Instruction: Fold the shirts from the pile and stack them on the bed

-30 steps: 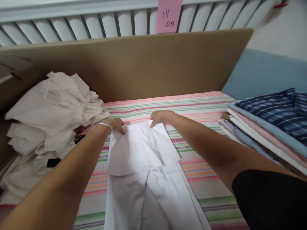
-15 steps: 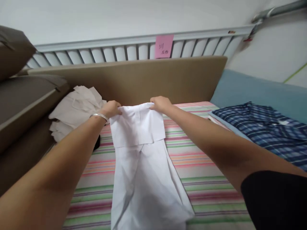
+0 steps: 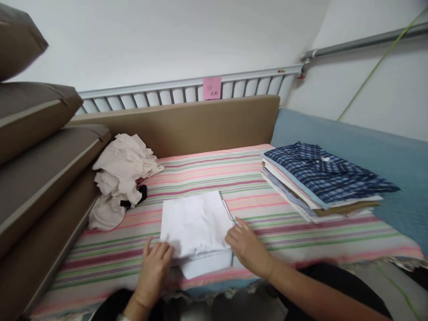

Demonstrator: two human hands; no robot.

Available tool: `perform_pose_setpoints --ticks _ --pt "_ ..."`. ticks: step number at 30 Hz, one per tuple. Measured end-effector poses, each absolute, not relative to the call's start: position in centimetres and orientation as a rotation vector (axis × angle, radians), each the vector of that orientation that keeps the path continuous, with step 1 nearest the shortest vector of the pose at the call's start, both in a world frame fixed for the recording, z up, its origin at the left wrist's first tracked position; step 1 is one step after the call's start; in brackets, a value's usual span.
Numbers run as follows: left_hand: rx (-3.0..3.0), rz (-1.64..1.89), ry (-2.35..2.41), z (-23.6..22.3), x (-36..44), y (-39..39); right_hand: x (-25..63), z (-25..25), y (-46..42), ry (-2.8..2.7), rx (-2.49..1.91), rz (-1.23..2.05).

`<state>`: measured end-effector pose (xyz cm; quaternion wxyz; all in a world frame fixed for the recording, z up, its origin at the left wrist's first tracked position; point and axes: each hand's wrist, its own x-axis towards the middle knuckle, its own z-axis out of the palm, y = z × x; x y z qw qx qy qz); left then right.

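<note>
A white shirt [image 3: 197, 223], folded into a small rectangle, lies on the striped cloth in front of me. Its near flap sticks out below the top layer. At the near left corner my left hand [image 3: 156, 261] has its fingers curled over the shirt's edge, with one finger raised. My right hand [image 3: 247, 245] grips the right edge near the front corner, its little finger lifted. Both thumbs are mostly hidden.
Several folded garments form a stack at the right, with a navy plaid shirt [image 3: 321, 171] on top. Crumpled cream cloth [image 3: 125, 165] lies at the left beside stacked brown cushions [image 3: 50, 178]. A pink note [image 3: 211, 88] hangs at the radiator [image 3: 160, 97] behind a brown board [image 3: 187, 129].
The shirt's long lower part is now folded up into a compact rectangle. Both hands have come back from its far end to its near corners. The view has pulled back.
</note>
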<state>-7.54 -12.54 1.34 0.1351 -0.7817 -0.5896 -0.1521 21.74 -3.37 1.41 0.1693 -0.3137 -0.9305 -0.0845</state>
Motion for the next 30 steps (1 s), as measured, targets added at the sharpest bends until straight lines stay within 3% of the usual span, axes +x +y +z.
perform_pose_setpoints --ticks 4,12,17,21,25,30 --pt "-2.259 -0.476 -1.846 -2.3 -6.4 -14.7 21.9 -2.0 -5.7 -2.58 -1.052 -0.151" --pt "-2.226 -0.484 -1.865 -0.7 -5.0 -16.1 23.0 -0.5 -6.3 -2.579 -1.016 -0.175" --pt "-2.274 -0.589 -1.906 -2.4 -4.2 -17.3 23.7 -1.9 -8.2 -2.52 -1.179 0.157" --pt "-2.193 -1.092 -2.15 -2.9 -5.5 -17.1 24.2 -0.6 -6.9 -2.21 -1.325 0.432" --pt "-1.352 -1.891 -2.86 -4.2 -7.7 -16.5 24.3 -0.3 -3.3 -1.986 -1.676 0.569" --pt "-0.915 -2.305 -3.186 -4.8 -7.4 -16.3 22.3 -1.1 0.7 -1.931 -1.821 0.654"
